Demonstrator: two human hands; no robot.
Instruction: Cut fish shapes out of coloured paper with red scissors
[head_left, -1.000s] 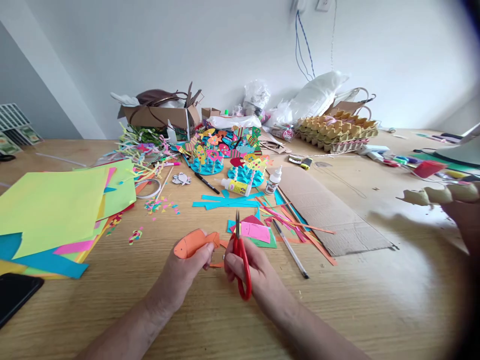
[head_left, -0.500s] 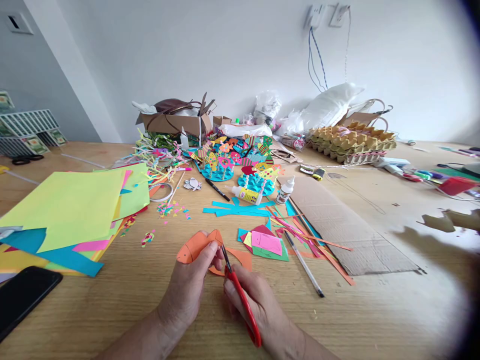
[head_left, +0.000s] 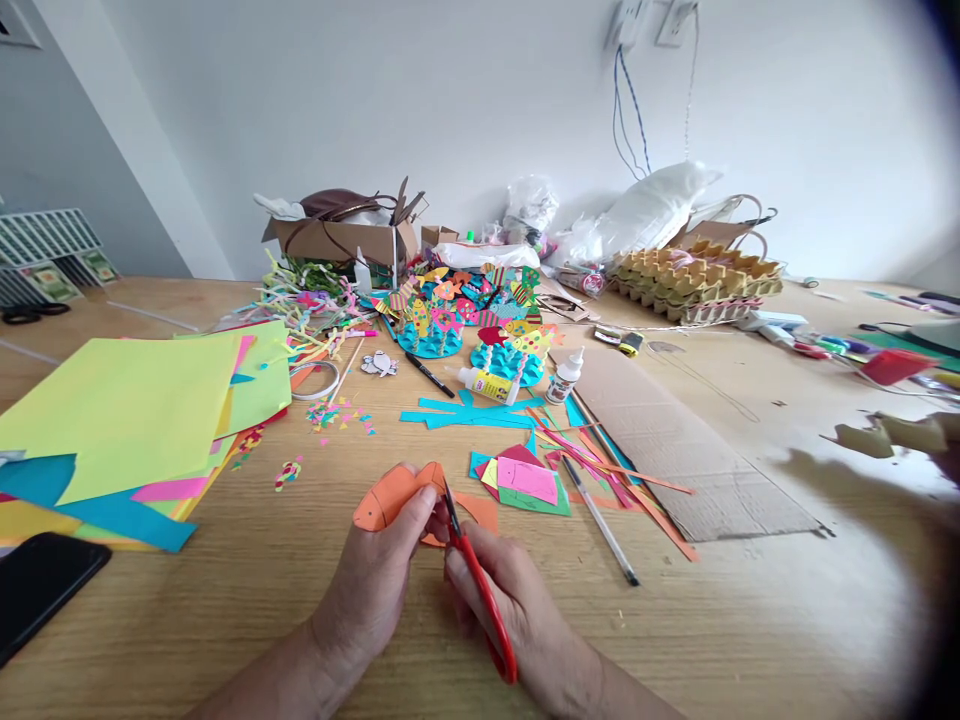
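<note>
Between the thumb and fingers of my left hand [head_left: 375,570] is an orange paper fish [head_left: 380,500] with a drawn eye and outline. My right hand [head_left: 517,600] grips red-handled scissors [head_left: 480,580], whose blades point up at the fish's tail end. How far the blades are apart is hard to see. Orange scrap paper [head_left: 478,512] lies on the table behind the scissors. Just beyond, a small stack of coloured paper pieces has a pink one [head_left: 527,479] with a drawn outline on top. A clear pen [head_left: 600,522] lies to the right.
Large coloured sheets [head_left: 127,410] and a black phone [head_left: 49,590] lie left. Finished paper fish stand on blue bases [head_left: 517,368] at the back, near glue bottles [head_left: 564,377]. A cardboard sheet [head_left: 690,450] and egg trays [head_left: 694,285] are right.
The view has shifted slightly, so the table things sit a little further left and higher. Both hands keep their hold, with the scissors still at the fish's tail end.
</note>
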